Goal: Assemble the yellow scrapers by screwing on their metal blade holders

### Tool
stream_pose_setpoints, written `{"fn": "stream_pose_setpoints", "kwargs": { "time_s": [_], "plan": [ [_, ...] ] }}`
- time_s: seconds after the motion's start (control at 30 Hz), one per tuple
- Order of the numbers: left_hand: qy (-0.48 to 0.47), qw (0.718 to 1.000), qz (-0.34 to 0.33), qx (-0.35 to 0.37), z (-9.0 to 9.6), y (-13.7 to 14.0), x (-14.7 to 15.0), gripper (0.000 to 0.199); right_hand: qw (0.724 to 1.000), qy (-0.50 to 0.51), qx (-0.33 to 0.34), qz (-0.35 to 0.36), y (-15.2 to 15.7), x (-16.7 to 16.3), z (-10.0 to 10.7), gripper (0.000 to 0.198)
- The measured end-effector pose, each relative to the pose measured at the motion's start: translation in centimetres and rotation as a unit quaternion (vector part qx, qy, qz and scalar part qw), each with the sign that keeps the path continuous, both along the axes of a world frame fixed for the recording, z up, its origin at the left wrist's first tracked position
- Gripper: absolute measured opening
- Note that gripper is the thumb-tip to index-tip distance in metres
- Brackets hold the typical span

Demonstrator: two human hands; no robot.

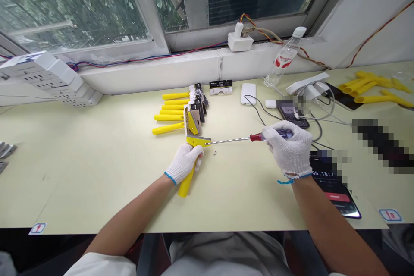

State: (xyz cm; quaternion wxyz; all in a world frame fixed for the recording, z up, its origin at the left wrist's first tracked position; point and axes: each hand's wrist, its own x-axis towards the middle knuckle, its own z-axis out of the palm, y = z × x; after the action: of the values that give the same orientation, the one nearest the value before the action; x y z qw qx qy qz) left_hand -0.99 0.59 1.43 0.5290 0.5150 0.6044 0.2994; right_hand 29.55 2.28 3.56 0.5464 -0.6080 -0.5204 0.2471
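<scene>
My left hand (185, 161), in a white knit glove, is closed around the handle of a yellow scraper (185, 187). The scraper's wide head (198, 141) points away from me. In my gloved right hand (289, 148) is a screwdriver (233, 140) with a red and clear handle, held nearly level and pointing left. Its tip meets the right part of the scraper's head; whether it sits in a screw is too small to tell. A tiny metal piece, apparently a screw (215, 153), lies on the table just right of my left hand.
Several yellow-handled scrapers (168, 128) with black cards lie in a row beyond my left hand. A white power bank (248, 94), a water bottle (284, 58), a power strip (308, 84) and phones (336, 194) with cables occupy the right. Yellow handles (371, 84) lie far right; white boxes (51, 78) stand left.
</scene>
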Motion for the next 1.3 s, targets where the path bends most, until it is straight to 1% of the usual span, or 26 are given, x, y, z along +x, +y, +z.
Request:
{"fn": "stream_pose_setpoints", "kwargs": {
  "time_s": [0.1,0.23,0.37,0.47,0.53,0.6,0.73,0.83,0.9,0.93,1.0,1.07,1.13,1.3],
  "plan": [
    [0.007,1.000,0.004,-0.006,-0.2,0.1,-0.2,0.032,0.997,-0.034,0.034,0.061,-0.3,0.2,0.5,0.022],
    [0.012,1.000,0.017,-0.011,-0.4,0.4,-0.6,0.029,0.976,-0.088,0.087,0.178,-0.5,0.6,1.3,0.010],
    [0.014,0.999,0.034,-0.021,-0.2,0.7,-0.8,0.026,0.951,-0.103,0.114,0.268,-0.5,0.7,1.8,0.013],
    [0.021,0.999,0.039,-0.022,0.0,0.7,-0.8,0.026,0.930,-0.130,0.161,0.305,-0.4,0.6,2.1,0.017],
    [0.025,0.999,0.035,-0.019,0.1,0.6,-0.7,0.027,0.921,-0.154,0.189,0.304,-0.4,0.6,2.2,0.019],
    [0.028,0.999,0.034,-0.019,0.2,0.6,-0.7,0.027,0.920,-0.170,0.204,0.288,-0.4,0.4,2.2,0.021],
    [0.029,0.999,0.034,-0.021,0.3,0.6,-0.7,0.026,0.927,-0.215,0.226,0.210,-0.6,0.1,1.7,0.023],
    [0.027,0.999,0.034,-0.022,0.2,0.6,-0.7,0.026,0.928,-0.261,0.207,0.166,-0.7,0.1,1.2,0.018],
    [0.026,0.999,0.036,-0.021,0.2,0.6,-0.7,0.026,0.935,-0.260,0.187,0.152,-0.7,0.1,1.1,0.017],
    [0.026,0.999,0.036,-0.021,0.1,0.6,-0.7,0.026,0.939,-0.249,0.179,0.158,-0.7,0.2,1.2,0.017],
    [0.026,0.999,0.034,-0.019,0.0,0.7,-0.7,0.027,0.939,-0.223,0.173,0.196,-0.6,0.4,1.4,0.019],
    [0.028,0.999,0.032,-0.017,0.0,0.7,-0.8,0.027,0.930,-0.199,0.185,0.245,-0.5,0.6,1.7,0.021],
    [0.027,0.999,0.035,-0.018,0.0,0.7,-0.8,0.027,0.920,-0.193,0.207,0.272,-0.3,0.8,1.9,0.023],
    [0.024,0.999,0.038,-0.026,0.0,0.8,-0.8,0.025,0.910,-0.234,0.228,0.254,-0.2,1.1,1.7,0.024]
  ]
}}
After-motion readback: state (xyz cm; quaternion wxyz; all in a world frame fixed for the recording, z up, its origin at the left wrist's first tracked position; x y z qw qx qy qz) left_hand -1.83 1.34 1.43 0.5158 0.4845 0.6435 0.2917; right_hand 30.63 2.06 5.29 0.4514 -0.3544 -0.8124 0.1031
